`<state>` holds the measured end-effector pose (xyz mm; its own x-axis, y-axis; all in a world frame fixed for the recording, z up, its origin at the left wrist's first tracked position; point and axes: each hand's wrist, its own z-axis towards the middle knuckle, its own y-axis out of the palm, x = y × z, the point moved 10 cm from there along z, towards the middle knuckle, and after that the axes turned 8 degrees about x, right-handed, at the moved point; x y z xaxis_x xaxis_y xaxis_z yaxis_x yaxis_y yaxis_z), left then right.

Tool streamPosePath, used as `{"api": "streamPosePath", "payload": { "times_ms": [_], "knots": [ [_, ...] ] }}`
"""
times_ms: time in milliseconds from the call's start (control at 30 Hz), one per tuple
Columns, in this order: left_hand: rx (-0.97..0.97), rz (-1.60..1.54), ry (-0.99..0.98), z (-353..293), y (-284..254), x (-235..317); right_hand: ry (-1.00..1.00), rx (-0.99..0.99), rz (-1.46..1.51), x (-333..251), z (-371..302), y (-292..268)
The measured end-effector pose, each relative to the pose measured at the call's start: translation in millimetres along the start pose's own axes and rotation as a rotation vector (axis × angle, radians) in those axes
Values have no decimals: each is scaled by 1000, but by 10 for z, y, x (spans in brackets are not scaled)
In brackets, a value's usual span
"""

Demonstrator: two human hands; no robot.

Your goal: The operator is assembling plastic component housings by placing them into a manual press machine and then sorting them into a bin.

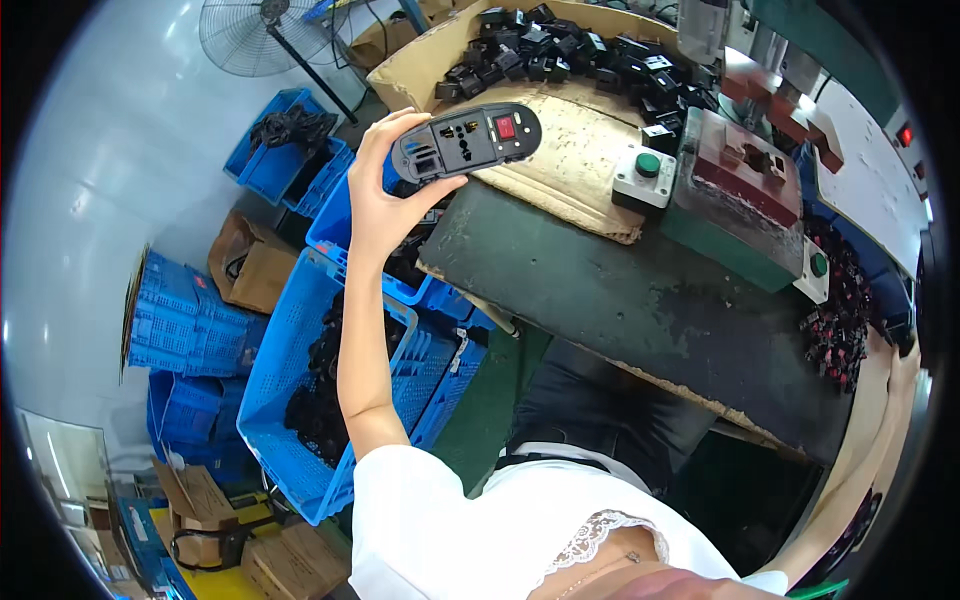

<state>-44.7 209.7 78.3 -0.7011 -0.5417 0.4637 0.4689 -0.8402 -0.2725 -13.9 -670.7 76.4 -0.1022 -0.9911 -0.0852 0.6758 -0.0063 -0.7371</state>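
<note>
My left hand point(388, 190) is raised over the table's left end. Its thumb and fingers grip one end of a black, rounded socket panel point(466, 143), which carries outlet holes and a red rocker switch. Far to the right, my right arm stretches out to the picture's rim. There my right hand point(903, 368) is closed around something dark and too small to make out, beside a heap of small black and red parts point(838, 320). A press with a dark red fixture block point(748, 165) stands on the green table point(620, 290) between my hands.
Green push buttons on boxes point(641, 178) point(816, 271) flank the press. Behind, a cardboard tray point(560, 108) bears many black plug-like blocks point(560, 50). Blue crates point(268, 400) with black parts stand at the left, near cartons point(250, 262) and a fan point(265, 30).
</note>
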Motion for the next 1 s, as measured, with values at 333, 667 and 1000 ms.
{"api": "streamPosePath", "payload": {
  "times_ms": [333,667,1000],
  "knots": [
    [-196,1129,-396,-1059,-1023,-1629,-973,147,304,-5022,-1369,-499],
    [58,702,-92,-439,-798,-1005,-774,-344,561,-5117,-644,286],
    [-17,252,108,414,1130,-730,-777,-311,592,-5109,-592,399]
  ]
}}
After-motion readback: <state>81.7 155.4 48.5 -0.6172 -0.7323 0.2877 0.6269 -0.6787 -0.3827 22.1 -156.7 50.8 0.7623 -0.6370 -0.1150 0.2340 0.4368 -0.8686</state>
